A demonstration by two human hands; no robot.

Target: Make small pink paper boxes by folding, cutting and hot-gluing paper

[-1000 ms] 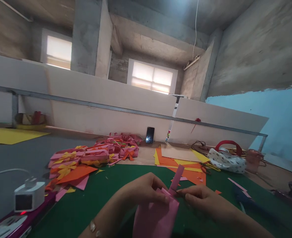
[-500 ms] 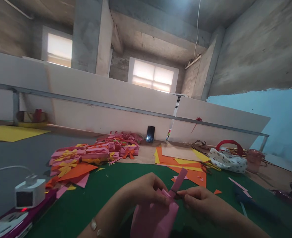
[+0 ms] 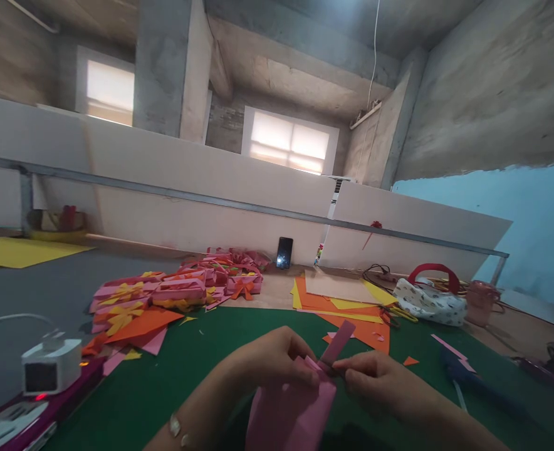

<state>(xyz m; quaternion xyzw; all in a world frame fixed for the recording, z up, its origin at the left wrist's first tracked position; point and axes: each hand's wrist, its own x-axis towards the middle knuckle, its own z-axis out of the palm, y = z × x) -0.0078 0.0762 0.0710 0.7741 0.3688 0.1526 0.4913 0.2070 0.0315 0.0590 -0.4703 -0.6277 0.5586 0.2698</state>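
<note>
A pink folded paper [image 3: 291, 413] is held above the near edge of the green mat [image 3: 211, 351], somewhat right of the middle of this edge. Its upper end is pinched narrowly by the left hand [image 3: 277, 360], with the thumb placed on the front. From this end a pink strip [image 3: 341, 338] rises aslant toward the far edge of the mat. At the lower end of the strip, a dark thin piece [image 3: 326, 364] is gripped between the thumb and forefinger of the right hand [image 3: 375, 376]; whether it is thread, wire or a small tool cannot be told. By judgement, the main folding of the paper is done, and the place where the strip meets the paper is being worked on. This joint seems unfinished, as both hands are occupied there; whether the strip is already fixed cannot be seen. No bow is visible on the held paper, while yellow and orange bows are seen on the heap of pink paper pieces [image 3: 178, 293] at the far left corner of the mat. Orange sheets [image 3: 362, 333] are laid across the far edge, and a small orange scrap [image 3: 410, 361] lies toward the right edge.
</note>
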